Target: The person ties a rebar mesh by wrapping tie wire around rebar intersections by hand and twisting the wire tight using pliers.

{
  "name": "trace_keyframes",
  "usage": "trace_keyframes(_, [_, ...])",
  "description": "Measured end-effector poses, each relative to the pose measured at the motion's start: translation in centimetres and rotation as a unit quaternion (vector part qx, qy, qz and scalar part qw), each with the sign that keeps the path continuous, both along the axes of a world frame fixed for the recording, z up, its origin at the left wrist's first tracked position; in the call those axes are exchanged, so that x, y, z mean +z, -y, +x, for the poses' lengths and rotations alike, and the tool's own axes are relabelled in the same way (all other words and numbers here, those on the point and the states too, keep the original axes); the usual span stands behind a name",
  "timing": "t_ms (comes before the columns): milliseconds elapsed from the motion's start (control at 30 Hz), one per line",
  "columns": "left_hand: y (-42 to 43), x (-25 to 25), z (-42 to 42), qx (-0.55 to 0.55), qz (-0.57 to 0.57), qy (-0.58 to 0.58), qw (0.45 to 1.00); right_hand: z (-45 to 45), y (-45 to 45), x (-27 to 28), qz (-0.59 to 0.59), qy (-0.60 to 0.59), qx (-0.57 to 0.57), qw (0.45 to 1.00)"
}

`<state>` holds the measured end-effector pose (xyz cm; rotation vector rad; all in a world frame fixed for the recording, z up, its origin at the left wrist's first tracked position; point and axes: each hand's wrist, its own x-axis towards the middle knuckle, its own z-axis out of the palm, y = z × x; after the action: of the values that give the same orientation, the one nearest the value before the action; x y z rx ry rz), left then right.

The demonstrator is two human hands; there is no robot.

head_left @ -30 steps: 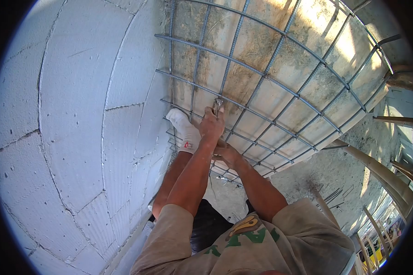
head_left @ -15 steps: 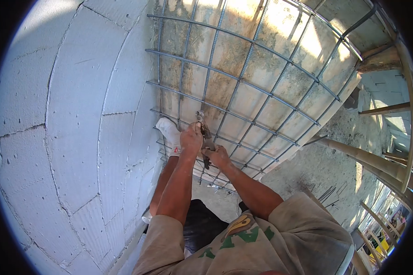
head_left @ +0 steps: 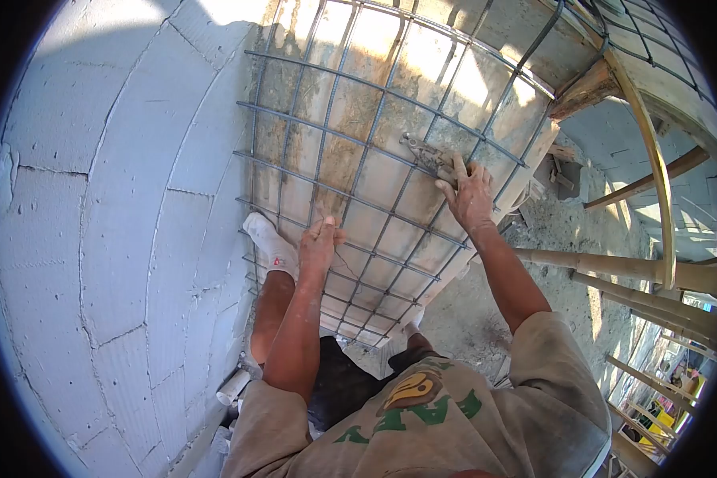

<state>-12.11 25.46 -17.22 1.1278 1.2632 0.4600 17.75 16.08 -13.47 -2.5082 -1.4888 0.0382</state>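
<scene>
My left hand point(head_left: 317, 245) is closed in a pinch over the rebar grid point(head_left: 368, 145), near my foot in a white sock point(head_left: 271, 240). A thin wire point(head_left: 345, 261) hangs beside its fingers. Farther right, my right hand point(head_left: 472, 199) rests with spread fingers at the handle end of a dirty metal hand tool point(head_left: 430, 157). The tool lies across the bars with its head toward the upper left. Whether the palm grips the handle is unclear. The grid of crossed bars stands over a stained pale board point(head_left: 338, 163).
A pale block wall point(head_left: 127, 223) rises on the left. Wooden poles point(head_left: 613, 263) and a curved plank point(head_left: 649, 159) stand at the right, above a rough concrete floor point(head_left: 486, 311). A second rebar grid point(head_left: 653, 40) shows at the upper right.
My right hand has moved away from my left hand, up and right, along with the tool. My left hand no longer touches the tool. The view has shifted to the right.
</scene>
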Motion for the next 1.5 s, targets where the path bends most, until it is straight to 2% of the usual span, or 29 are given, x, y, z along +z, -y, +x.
trace_keyframes(33, [0.5, 0.3, 0.2, -0.003, 0.001, 0.005, 1.0, 0.9, 0.1, -0.7, 0.013, 0.051, 0.024, 0.998])
trace_keyframes(133, [1.3, 1.0, 0.3, 0.002, 0.008, 0.016, 1.0, 1.2, 0.0, -1.8, 0.013, 0.089, 0.053, 0.995])
trace_keyframes(267, [0.8, 1.8, 0.0, 0.028, 0.007, 0.029, 0.999, 0.0, -0.3, -2.0, 0.019, 0.087, 0.013, 0.996])
trace_keyframes(367, [-0.5, 3.7, 1.2, 0.056, -0.023, 0.083, 0.995, -3.4, -1.1, -0.9, 0.123, -0.008, 0.017, 0.992])
trace_keyframes(400, [-0.7, 4.0, 1.8, 0.067, -0.039, 0.107, 0.991, -5.4, -1.4, -1.3, 0.169, -0.084, 0.044, 0.981])
trace_keyframes(433, [-1.0, 3.5, 2.4, 0.057, -0.044, 0.119, 0.99, -7.7, -1.8, -0.9, 0.128, -0.292, 0.041, 0.947])
trace_keyframes(467, [-1.3, 2.8, 3.0, 0.047, -0.048, 0.131, 0.989, -10.0, -2.2, -0.4, 0.081, -0.485, 0.036, 0.87])
trace_keyframes(533, [-2.3, 2.4, 4.1, 0.043, -0.049, 0.124, 0.99, -14.0, -2.9, -1.8, 0.102, -0.478, 0.074, 0.869])
trace_keyframes(633, [-4.0, 1.7, 5.0, 0.051, -0.06, 0.094, 0.992, -16.3, -4.7, -1.2, 0.104, -0.528, -0.016, 0.843])
trace_keyframes(700, [-5.7, -0.3, 5.7, 0.05, -0.088, 0.119, 0.988, -17.1, -6.1, -3.0, 0.179, -0.496, -0.031, 0.849])
trace_keyframes(733, [-6.5, -0.2, 6.1, 0.033, -0.073, 0.081, 0.993, -17.1, -6.9, -4.0, 0.217, -0.477, -0.039, 0.851])
trace_keyframes(833, [-8.9, -0.4, 6.9, 0.005, -0.02, -0.019, 1.0, -16.1, -10.0, -6.3, 0.221, -0.644, -0.187, 0.709])
trace_keyframes(933, [-11.3, -2.0, 6.1, 0.029, 0.048, -0.063, 0.996, -15.1, -12.6, -8.3, 0.219, -0.737, -0.247, 0.59])
trace_keyframes(1033, [-13.9, -4.2, 4.6, 0.047, 0.142, -0.069, 0.986, -15.4, -15.1, -9.8, 0.246, -0.753, -0.306, 0.528])
trace_keyframes(1100, [-16.5, -5.6, 4.1, 0.041, 0.226, -0.116, 0.966, -15.4, -16.1, -9.5, 0.239, -0.774, -0.298, 0.504])
trace_keyframes(1233, [-19.4, -2.0, 6.3, 0.014, 0.244, -0.18, 0.953, -14.7, -17.3, -8.7, 0.237, -0.804, -0.272, 0.472])
trace_keyframes(1300, [-20.9, -1.4, 7.5, -0.011, 0.255, -0.241, 0.936, -14.1, -17.8, -9.2, 0.215, -0.81, -0.241, 0.49])
trace_keyframes(1400, [-21.6, -0.8, 9.0, -0.043, 0.28, -0.26, 0.923, -13.6, -17.9, -9.4, 0.203, -0.821, -0.217, 0.487])
trace_keyframes(1500, [-22.4, -2.1, 9.6, -0.093, 0.292, -0.229, 0.924, -13.5, -18.1, -9.4, 0.202, -0.827, -0.218, 0.478])
